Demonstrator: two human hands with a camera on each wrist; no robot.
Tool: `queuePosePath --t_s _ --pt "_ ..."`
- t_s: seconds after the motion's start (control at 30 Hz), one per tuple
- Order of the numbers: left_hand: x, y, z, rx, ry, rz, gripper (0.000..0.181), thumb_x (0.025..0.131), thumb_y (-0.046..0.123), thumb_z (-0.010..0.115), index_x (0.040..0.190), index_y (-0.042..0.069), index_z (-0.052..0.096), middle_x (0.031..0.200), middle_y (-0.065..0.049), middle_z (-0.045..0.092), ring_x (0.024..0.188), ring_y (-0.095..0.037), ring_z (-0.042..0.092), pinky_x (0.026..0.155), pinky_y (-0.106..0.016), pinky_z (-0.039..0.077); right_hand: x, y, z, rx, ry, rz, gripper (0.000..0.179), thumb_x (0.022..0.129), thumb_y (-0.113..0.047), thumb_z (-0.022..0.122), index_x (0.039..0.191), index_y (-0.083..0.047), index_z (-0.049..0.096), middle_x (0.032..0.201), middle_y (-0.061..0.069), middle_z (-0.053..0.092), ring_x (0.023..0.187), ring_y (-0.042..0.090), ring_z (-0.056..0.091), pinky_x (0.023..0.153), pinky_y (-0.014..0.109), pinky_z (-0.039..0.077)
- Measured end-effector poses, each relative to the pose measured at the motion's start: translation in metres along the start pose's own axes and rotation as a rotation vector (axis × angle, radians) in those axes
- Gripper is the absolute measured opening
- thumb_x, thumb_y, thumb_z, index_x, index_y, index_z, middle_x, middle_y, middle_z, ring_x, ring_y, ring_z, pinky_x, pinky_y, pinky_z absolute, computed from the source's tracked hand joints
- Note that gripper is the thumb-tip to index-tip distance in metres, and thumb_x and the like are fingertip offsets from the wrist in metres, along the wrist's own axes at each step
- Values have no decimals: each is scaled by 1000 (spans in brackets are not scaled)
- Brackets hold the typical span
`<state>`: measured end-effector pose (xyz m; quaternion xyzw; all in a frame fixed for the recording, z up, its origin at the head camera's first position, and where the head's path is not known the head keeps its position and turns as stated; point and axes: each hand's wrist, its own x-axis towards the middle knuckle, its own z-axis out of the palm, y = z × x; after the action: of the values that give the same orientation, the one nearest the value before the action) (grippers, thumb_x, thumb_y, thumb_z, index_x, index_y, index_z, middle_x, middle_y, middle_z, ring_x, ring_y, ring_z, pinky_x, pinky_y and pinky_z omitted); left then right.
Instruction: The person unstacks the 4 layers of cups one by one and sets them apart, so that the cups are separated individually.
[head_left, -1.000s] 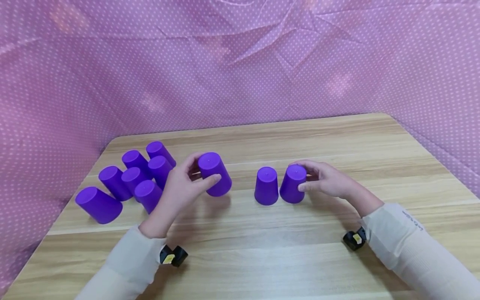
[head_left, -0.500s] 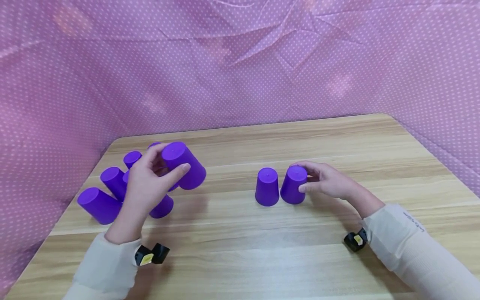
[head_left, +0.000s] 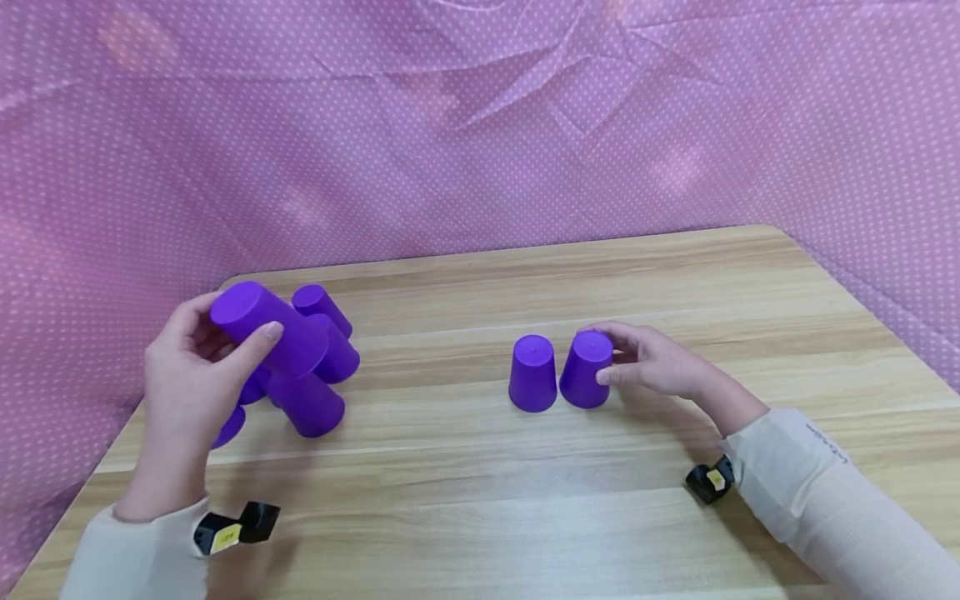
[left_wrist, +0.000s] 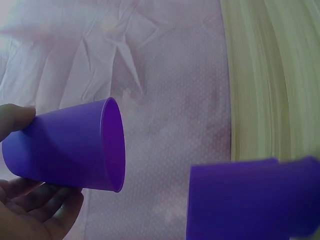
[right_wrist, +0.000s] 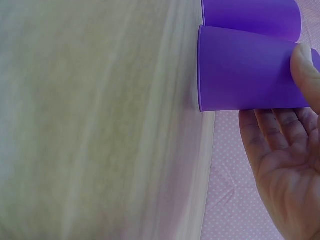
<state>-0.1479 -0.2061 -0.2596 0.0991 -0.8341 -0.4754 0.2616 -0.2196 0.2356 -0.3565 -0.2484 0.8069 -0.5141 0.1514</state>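
My left hand (head_left: 187, 379) holds a purple plastic cup (head_left: 273, 333) bottom-up, thumb on the near side and fingers round the back. This cup is tilted and raised above a group of upturned purple cups at the left. Its open rim (left_wrist: 114, 145) shows in the left wrist view, apart from a nearby cup (left_wrist: 240, 200). On the table's right half, my right hand (head_left: 660, 360) grips another upturned purple cup (head_left: 583, 379), standing on the table. Close on its left stands a further upturned cup (head_left: 532, 379). The lifted cup and left hand hide much of the left group.
From the left group a front cup (head_left: 311, 408), a middle cup (head_left: 339, 354) and a back cup (head_left: 318, 304) show. The wooden table (head_left: 480, 492) ends at the back before a pink dotted cloth (head_left: 480, 150). Each wrist bears a small black camera.
My left hand has carried its cup leftward from the table's middle to above the left group, tilting it more. The right hand and the two cups by it have stayed put.
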Motion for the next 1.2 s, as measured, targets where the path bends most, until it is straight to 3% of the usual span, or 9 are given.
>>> queuePosePath --t_s 0.17,0.33,0.57,0.7,0.83,0.97,1.2 --pt "2 -9 -14 -31 77 -63 46 72 8 78 113 19 61 88 19 60 79 3 58 70 -3 45 0 -1 0 -5 -2 8 59 83 -6 65 136 0 39 125 20 54 117 35 51 101 51 39" --pt "4 -18 -25 -122 149 -75 45 70 2 78 109 15 63 87 14 64 77 1 60 69 -4 47 1 -1 0 7 -2 17 59 83 -7 65 136 -1 39 126 19 54 117 36 51 102 52 38" --pt "5 -32 -41 -122 210 -133 47 68 1 79 109 17 62 88 15 62 78 2 59 69 -1 46 1 0 0 7 -4 18 59 83 -8 65 136 -1 39 126 20 54 117 36 51 102 52 38" --pt "5 -40 -47 -112 215 -190 48 69 1 78 111 17 61 88 16 61 79 3 58 69 0 45 2 0 0 7 -5 21 60 83 -8 66 136 -1 39 126 19 54 117 36 51 102 52 38" --pt "4 -49 -54 -18 206 -233 54 70 7 79 119 16 58 88 19 57 79 6 56 69 1 43 1 -1 1 15 -7 25 60 83 -8 66 136 -1 39 127 19 54 118 36 50 102 52 38" --pt "3 -60 -58 8 191 -275 58 71 10 80 123 15 56 87 21 56 78 8 55 68 2 43 1 0 1 9 -7 24 59 83 -7 65 136 -1 39 126 19 54 118 36 50 102 52 39" --pt "-1 -78 -54 67 128 -270 55 72 14 79 122 17 55 84 26 52 75 13 53 69 3 43 1 0 1 5 -1 2 59 83 -6 65 135 1 39 125 21 54 117 36 51 101 51 40"
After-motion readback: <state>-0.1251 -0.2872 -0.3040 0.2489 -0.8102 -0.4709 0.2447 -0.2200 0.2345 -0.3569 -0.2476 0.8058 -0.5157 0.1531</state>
